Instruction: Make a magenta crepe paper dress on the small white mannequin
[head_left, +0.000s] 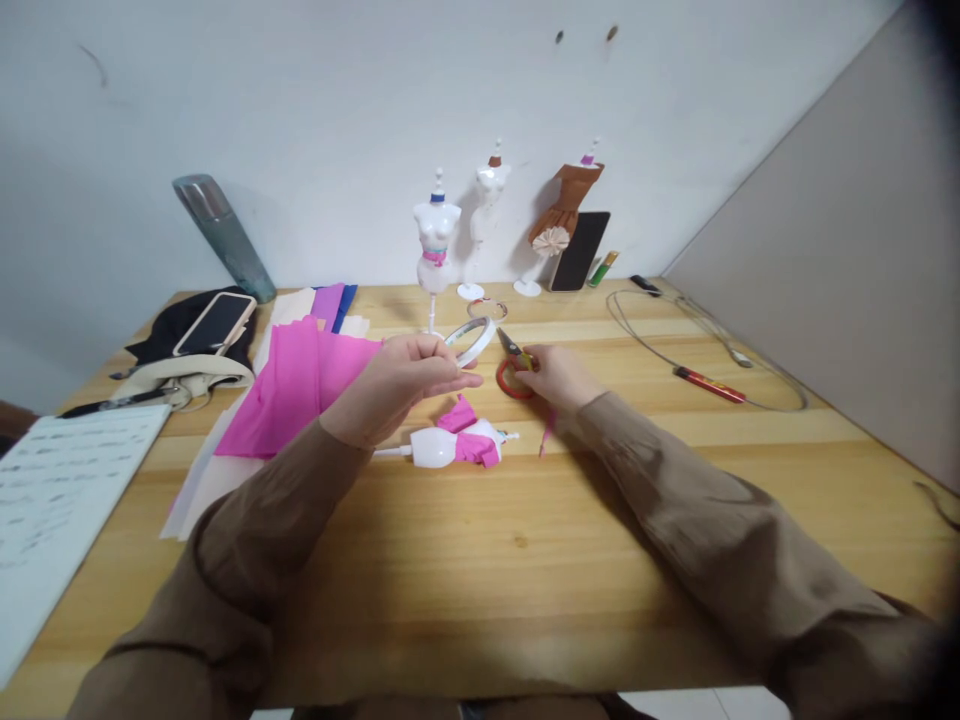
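My left hand (409, 385) holds a roll of white tape (478, 343) between its fingers, above the table. Just to the right, my right hand (559, 377) is closed around a pair of scissors (507, 381) with red handles, its dark blades pointing up and away to the left. A small white mannequin (433, 448) lies on its side below my left hand, with pink cloth (478, 447) wrapped about its upper body. A thin pink scrap (547, 436) lies below my right hand.
Behind stand a bare-shouldered mannequin (436, 230), another white one (491, 190) and one in a brown dress (576, 190). Pink fabric (281, 390), a phone (216, 325) and a leaning bottle (225, 235) are left. A cable (652, 345) and red tube (709, 385) lie right.
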